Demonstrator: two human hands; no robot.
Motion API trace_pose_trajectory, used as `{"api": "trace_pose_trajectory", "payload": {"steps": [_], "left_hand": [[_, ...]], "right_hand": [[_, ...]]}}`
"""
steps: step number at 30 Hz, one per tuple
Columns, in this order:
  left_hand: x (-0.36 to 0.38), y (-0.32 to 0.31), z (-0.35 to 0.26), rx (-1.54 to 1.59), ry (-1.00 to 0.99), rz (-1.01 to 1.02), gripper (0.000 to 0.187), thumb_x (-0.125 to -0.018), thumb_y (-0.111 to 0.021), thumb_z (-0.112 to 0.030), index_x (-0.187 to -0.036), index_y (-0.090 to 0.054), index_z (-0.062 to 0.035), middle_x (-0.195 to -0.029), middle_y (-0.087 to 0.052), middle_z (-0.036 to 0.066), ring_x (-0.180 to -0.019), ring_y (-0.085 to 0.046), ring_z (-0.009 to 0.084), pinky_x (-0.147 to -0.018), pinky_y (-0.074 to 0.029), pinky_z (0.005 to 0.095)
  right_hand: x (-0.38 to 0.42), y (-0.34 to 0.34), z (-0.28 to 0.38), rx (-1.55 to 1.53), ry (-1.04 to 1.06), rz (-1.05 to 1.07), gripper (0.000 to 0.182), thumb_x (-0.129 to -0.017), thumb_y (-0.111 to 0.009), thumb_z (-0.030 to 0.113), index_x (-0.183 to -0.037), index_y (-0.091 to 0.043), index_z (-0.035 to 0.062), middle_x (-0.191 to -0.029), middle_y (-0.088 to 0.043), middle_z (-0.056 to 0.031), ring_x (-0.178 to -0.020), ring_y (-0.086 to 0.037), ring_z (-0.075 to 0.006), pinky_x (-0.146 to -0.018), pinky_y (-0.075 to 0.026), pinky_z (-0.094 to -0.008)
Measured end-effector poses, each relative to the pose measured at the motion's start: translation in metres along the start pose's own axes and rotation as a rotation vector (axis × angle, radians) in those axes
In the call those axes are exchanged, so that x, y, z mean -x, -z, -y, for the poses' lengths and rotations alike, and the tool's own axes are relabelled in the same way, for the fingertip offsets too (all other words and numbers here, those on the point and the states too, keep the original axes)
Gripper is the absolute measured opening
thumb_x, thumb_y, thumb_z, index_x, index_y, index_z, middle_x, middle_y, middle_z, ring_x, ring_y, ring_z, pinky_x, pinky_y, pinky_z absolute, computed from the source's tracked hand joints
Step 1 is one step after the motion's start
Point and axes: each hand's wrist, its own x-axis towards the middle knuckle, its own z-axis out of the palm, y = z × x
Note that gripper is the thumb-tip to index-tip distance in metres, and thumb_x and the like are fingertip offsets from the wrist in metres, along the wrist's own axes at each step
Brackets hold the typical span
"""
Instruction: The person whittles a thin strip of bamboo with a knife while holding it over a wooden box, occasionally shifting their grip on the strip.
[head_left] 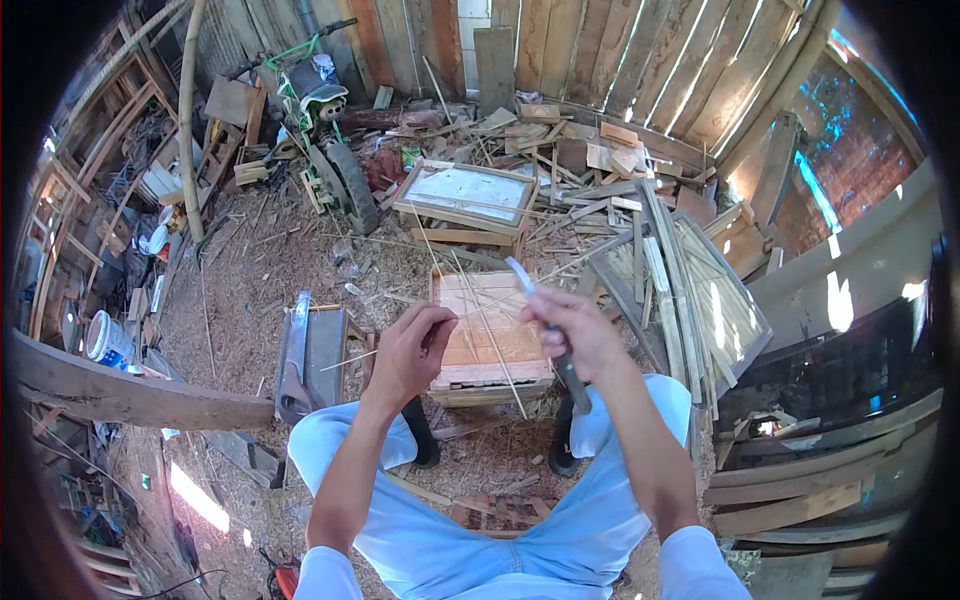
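Observation:
My left hand (412, 345) is closed, pinching a thin wooden strip (345, 362). One end of the strip sticks out to the left, and the rest runs toward my right hand. My right hand (578, 328) is wrapped around a knife (572, 383), with its dark handle pointing down toward my knee and its pale blade tilted up and to the left. Between and below my hands stands a low wooden box (470, 352) with a planked top. Another long thin stick (492, 340) lies slantwise across it.
A handsaw (294, 365) rests on a dark bench (328, 350) at left. Ahead lie a framed panel (470, 192) and a scrap-wood heap (590, 150). Long boards lean on a slatted panel (715, 300) at right. A motorbike (335, 150) stands back left; shavings cover the ground.

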Motion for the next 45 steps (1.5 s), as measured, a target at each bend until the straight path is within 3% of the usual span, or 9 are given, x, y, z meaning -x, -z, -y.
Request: {"api": "trace_pose_trajectory", "payload": {"steps": [7, 16, 27, 30, 32, 38, 40, 41, 45], "left_hand": [[0.002, 0.010, 0.015, -0.021, 0.019, -0.069, 0.008, -0.083, -0.063, 0.000, -0.091, -0.060, 0.0001, -0.081, -0.059, 0.010, -0.061, -0.058, 0.0216, -0.054, -0.047, 0.0292], [0.000, 0.003, 0.006, -0.027, -0.028, -0.042, 0.010, -0.083, -0.062, 0.003, -0.092, -0.059, 0.0006, -0.083, -0.060, 0.011, -0.063, -0.060, 0.0221, -0.055, -0.048, 0.0293], [0.002, 0.013, 0.027, -0.052, 0.036, -0.086, 0.009, -0.085, -0.061, 0.001, -0.093, -0.060, 0.0001, -0.084, -0.060, 0.011, -0.064, -0.060, 0.0195, -0.058, -0.048, 0.0272], [-0.003, -0.012, 0.031, 0.116, 0.119, -0.202, 0.007, -0.088, -0.060, -0.003, -0.095, -0.061, -0.0017, -0.084, -0.062, 0.007, -0.068, -0.059, 0.0137, -0.061, -0.046, 0.0248], [-0.007, -0.033, 0.033, 0.668, 0.395, -0.198, 0.007, -0.090, -0.060, -0.006, -0.095, -0.063, -0.0024, -0.087, -0.062, 0.003, -0.073, -0.057, 0.0098, -0.064, -0.045, 0.0235], [-0.008, -0.054, 0.042, 1.246, 0.562, -0.238, 0.016, -0.090, -0.062, -0.009, -0.104, -0.060, -0.0018, -0.092, -0.063, 0.004, -0.078, -0.058, 0.0097, -0.069, -0.048, 0.0238], [-0.009, -0.054, 0.037, 1.188, 0.542, -0.249, 0.019, -0.089, -0.063, -0.010, -0.107, -0.058, -0.0026, -0.092, -0.063, 0.005, -0.080, -0.060, 0.0107, -0.072, -0.051, 0.0257], [-0.010, -0.054, 0.035, 1.183, 0.547, -0.238, 0.017, -0.090, -0.062, -0.009, -0.105, -0.058, -0.0027, -0.092, -0.062, 0.005, -0.082, -0.060, 0.0120, -0.073, -0.051, 0.0267], [-0.008, -0.051, 0.038, 1.192, 0.571, -0.215, 0.012, -0.090, -0.060, -0.008, -0.101, -0.058, -0.0030, -0.092, -0.062, 0.006, -0.085, -0.062, 0.0155, -0.076, -0.052, 0.0290]], "right_hand": [[0.004, 0.039, 0.027, -0.129, 0.210, -0.109, 0.029, -0.092, -0.057, 0.009, -0.119, -0.054, 0.0008, -0.084, -0.058, -0.0044, -0.054, -0.043, -0.0042, -0.043, -0.034, -0.0166], [0.003, 0.012, 0.010, -0.112, 0.066, 0.042, 0.028, -0.092, -0.057, 0.009, -0.118, -0.054, 0.0027, -0.087, -0.059, -0.0055, -0.054, -0.042, -0.0045, -0.044, -0.033, -0.0172], [0.013, 0.058, 0.051, -0.226, 0.391, -0.287, 0.038, -0.093, -0.051, 0.010, -0.131, -0.046, 0.0078, -0.086, -0.053, 0.0014, -0.054, -0.037, -0.0025, -0.044, -0.031, -0.0153], [0.009, 0.038, 0.032, -0.047, 0.397, -0.203, 0.034, -0.094, -0.052, 0.011, -0.128, -0.051, 0.0056, -0.080, -0.054, -0.0001, -0.052, -0.039, -0.0033, -0.043, -0.031, -0.0172], [0.003, 0.015, 0.018, 0.032, 0.336, -0.213, 0.031, -0.095, -0.050, 0.010, -0.125, -0.054, 0.0048, -0.078, -0.053, 0.0005, -0.050, -0.038, -0.0032, -0.041, -0.031, -0.0172], [-0.016, -0.027, -0.030, 0.349, 0.276, -0.133, 0.029, -0.092, -0.059, 0.016, -0.117, -0.059, 0.0017, -0.078, -0.057, 0.0003, -0.048, -0.036, -0.0018, -0.043, -0.028, -0.0165], [-0.025, -0.026, -0.046, 0.691, 0.384, -0.149, 0.024, -0.087, -0.065, 0.016, -0.102, -0.067, -0.0016, -0.089, -0.069, -0.0077, -0.071, -0.061, -0.0124, -0.065, -0.048, -0.0278], [-0.028, -0.026, -0.054, 0.760, 0.410, -0.218, 0.022, -0.084, -0.066, 0.016, -0.097, -0.069, -0.0010, -0.086, -0.070, -0.0090, -0.081, -0.064, -0.0155, -0.079, -0.048, -0.0302], [-0.022, -0.030, -0.051, 0.933, 0.408, -0.225, 0.018, -0.083, -0.067, 0.016, -0.094, -0.070, 0.0020, -0.079, -0.069, -0.0091, -0.074, -0.062, -0.0118, -0.071, -0.048, -0.0286]]}}
